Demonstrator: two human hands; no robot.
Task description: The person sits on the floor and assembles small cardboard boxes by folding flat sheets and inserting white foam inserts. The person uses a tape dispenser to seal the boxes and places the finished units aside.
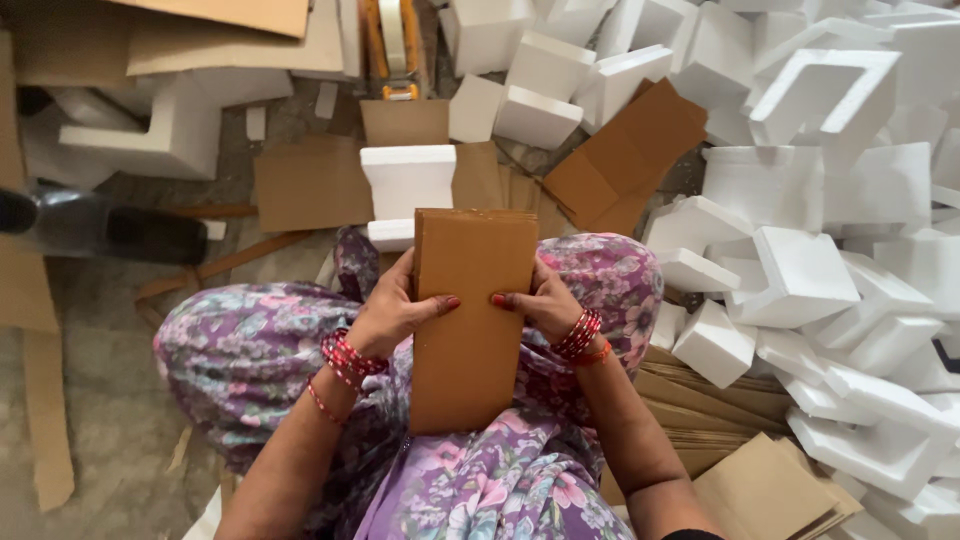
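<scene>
Flat brown cardboard, rectangular, upright over lap. Gripped at both long edges: left hand, right hand, fingers closed on it, thumbs across front.

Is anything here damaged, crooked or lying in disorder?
The cardboard piece, held by the left hand and the right hand, looks flat and undamaged. The white foam blocks lie in a loose heap at the right, and cardboard scraps are scattered across the floor.
</scene>
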